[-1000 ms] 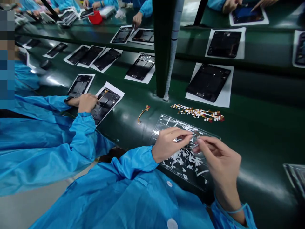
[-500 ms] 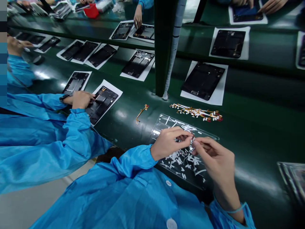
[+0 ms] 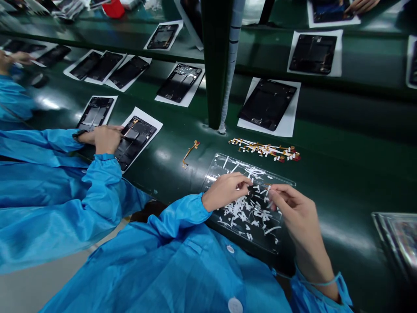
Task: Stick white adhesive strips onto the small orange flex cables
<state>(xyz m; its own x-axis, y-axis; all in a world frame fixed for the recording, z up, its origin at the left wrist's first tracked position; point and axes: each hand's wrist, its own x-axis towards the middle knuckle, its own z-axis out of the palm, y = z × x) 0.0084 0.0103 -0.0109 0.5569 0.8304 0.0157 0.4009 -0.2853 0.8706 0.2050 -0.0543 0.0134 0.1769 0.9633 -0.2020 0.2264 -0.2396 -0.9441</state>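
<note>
My left hand (image 3: 226,190) is over a clear plastic tray (image 3: 210,177), its thumb and fingers drawn together in a pinch; whatever they hold is too small to make out. To its right my right hand (image 3: 296,213) pinches a small flex cable, of which only a bit of orange and white shows at the fingertips. Scattered white strips and scraps of paper (image 3: 241,206) lie in the tray below both hands. Beyond the tray is a pile of orange flex cables (image 3: 263,150) with white pieces on them. A single flex cable (image 3: 190,154) lies to the left.
A green post (image 3: 216,65) stands behind the cables. Black tablet housings (image 3: 269,104) on white sheets lie along the green bench (image 3: 329,174). At left, a co-worker's hand (image 3: 107,139) touches another housing (image 3: 137,141). Stacked clear trays (image 3: 395,239) sit at the right edge.
My hands, together at the fingertips before, have moved apart, the left one leftward. Behind the post, a housing on its sheet has been tilted up from the far bench.
</note>
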